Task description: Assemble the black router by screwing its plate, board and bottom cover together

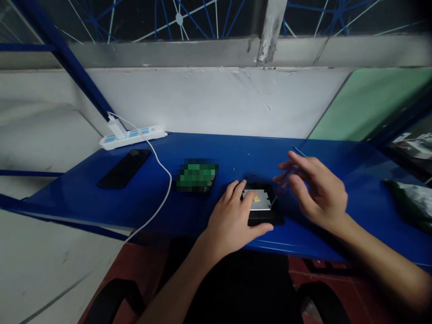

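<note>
Far to the left of the black case (266, 219) and beyond it, a white power strip (135, 137) lies on the blue table (209, 146), with a white plug (116, 128) standing in it. A dark phone (124, 168) lies on that same side, nearer the case than the strip's far end. A white cable (171, 181) curves down between the phone and a green circuit board (197, 176), which sits just left of the case, its outline blurred into blocks. The left hand (232, 216) covers the left part of the case, fingers spread and loosely bent over it, thumb stretched along its near side. The case lies flat, a silver plate (261, 205) with a yellow patch showing on top. At the plate's right edge is the tip of a screwdriver (286, 178), its purplish handle pinched in the curled fingers of the right hand (315, 189), above and right of the case. Well to the case's right lies a green and silver bag (411, 202)
</note>
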{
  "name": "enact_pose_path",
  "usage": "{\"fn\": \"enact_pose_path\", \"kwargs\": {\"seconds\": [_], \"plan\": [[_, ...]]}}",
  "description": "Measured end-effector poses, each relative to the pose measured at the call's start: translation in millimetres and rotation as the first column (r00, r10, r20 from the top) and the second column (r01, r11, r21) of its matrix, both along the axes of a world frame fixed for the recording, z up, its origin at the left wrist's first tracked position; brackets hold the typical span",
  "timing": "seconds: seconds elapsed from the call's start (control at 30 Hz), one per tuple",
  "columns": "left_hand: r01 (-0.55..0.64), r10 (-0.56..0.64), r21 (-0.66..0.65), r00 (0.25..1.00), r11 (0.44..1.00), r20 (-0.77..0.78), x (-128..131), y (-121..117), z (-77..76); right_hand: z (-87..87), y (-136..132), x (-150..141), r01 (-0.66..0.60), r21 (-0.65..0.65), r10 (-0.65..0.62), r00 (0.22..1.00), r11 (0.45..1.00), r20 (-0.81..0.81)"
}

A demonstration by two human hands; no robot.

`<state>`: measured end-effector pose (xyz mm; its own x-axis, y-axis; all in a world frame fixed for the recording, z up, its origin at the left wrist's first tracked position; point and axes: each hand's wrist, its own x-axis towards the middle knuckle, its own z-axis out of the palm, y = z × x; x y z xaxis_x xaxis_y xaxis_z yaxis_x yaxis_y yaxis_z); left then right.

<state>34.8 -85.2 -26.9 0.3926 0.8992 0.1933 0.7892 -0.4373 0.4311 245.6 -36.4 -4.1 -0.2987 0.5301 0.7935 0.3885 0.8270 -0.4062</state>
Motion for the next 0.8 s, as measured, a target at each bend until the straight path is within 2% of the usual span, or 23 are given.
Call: {"fn": "enact_pose_path", "kwargs": {"seconds": [0.2, 0.4, 0.53, 0.73, 0.8], "plan": [[0.007, -0.007, -0.003, 1.000, 1.000, 0.010, -0.2, 0.9, 0.6, -4.2, 5.2, 3.6, 0.005, 0.066, -0.005, 1.000, 0.998, -0.010], [0.008, -0.007, 0.008, 1.000, 1.000, -0.003, -0.3, 0.5, -0.4, 3.0, -0.1, 0.8, -0.003, 0.034, 0.003, 1.000, 0.999, 0.025], [0.008, -0.008, 0.020, 1.000, 1.000, 0.000, 0.0, 0.3, -1.7, 1.4, 1.1, 0.4, 0.032, 0.050, -0.033, 0.999, 0.998, 0.028], [-0.001, 0.001, 0.008, 1.000, 1.000, -0.007, 0.9, 0.4, -0.2, -0.7, 4.7, 3.2, 0.010, 0.116, -0.011, 1.000, 0.993, 0.007], [-0.002, 0.002, 0.016, 1.000, 1.000, -0.009, 0.9, 0.5, -0.4, 0.5, 3.1, 3.1, 0.005, 0.094, -0.007, 1.000, 0.996, 0.022]]}}
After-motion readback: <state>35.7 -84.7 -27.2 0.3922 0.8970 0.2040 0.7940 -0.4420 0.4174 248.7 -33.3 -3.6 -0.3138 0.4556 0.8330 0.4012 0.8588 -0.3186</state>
